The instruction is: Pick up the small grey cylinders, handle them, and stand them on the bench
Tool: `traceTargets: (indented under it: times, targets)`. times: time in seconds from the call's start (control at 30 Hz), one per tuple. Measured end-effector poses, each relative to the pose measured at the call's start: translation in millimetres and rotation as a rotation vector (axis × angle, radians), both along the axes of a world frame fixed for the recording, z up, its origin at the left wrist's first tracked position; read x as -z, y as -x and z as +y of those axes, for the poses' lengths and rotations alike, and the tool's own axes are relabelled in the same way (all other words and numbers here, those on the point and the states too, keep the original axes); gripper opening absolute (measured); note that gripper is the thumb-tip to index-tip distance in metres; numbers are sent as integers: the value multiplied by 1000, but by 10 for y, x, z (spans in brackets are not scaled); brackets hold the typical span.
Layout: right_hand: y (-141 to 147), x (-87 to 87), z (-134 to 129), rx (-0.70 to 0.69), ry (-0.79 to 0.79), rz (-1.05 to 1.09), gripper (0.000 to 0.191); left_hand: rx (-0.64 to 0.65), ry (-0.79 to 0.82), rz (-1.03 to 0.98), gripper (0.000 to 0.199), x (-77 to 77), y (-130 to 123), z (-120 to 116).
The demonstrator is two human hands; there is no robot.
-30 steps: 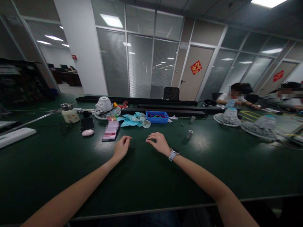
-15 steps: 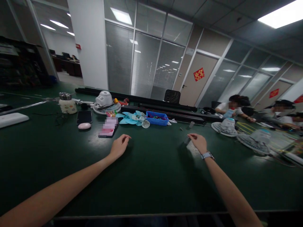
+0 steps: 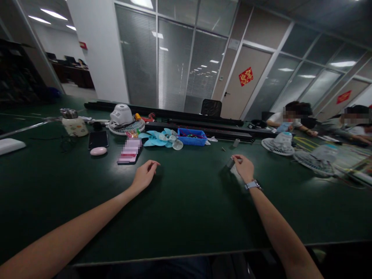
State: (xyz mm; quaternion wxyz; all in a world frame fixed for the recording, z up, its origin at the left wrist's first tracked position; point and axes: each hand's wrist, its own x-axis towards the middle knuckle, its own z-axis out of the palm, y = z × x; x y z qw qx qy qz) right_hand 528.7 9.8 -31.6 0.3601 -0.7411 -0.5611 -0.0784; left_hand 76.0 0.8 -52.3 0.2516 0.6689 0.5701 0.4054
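My left hand (image 3: 145, 173) is over the green table (image 3: 180, 217), left of the middle, its fingers curled together; whether it holds anything small is hidden. On the right, my right hand (image 3: 242, 166) pinches a small grey metallic cylinder (image 3: 230, 162) between thumb and fingers, close to the table top. A similar small cylinder (image 3: 236, 143) stands behind that hand, with a thin short piece (image 3: 223, 149) lying to its left. Light blue fan blades (image 3: 159, 138) and a blue bin (image 3: 192, 137) with wires and small parts lie beyond the space between my hands.
At the left are a phone (image 3: 129, 151), a dark phone (image 3: 98, 140), a pink oval case (image 3: 98, 151), a jar (image 3: 74, 124) and a white fan (image 3: 122, 118). More fan parts (image 3: 279, 144) lie at right, near two people. Black rails run along the back.
The camera view has shifted slightly. Both hands keep nearly the same place over the table, and the cylinder in my right hand now shows more clearly.
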Motion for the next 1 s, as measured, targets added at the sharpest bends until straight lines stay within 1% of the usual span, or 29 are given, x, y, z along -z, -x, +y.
traceTargets:
  times: [0.1,0.33,0.57,0.73,0.9,1.0]
  targets:
    - [10,-13,-1,9,1,0,37,-2,6,8,41,-3,0,1]
    - [10,-23,-13,15,-5,4,32,12,-8,7,41,79,22,56]
    - [-45,-31,25,30,25,47,28,-6,3,35,42,26,-1,25]
    - [-92,37,51,-16,43,137,36,18,55,36,43,23,1,30]
    - [-141,141,55,-145,69,349,59,83,74,25,45,-38,38,-14]
    - [-40,127,26,-149,82,377,53,122,68,39,45,-81,27,-4]
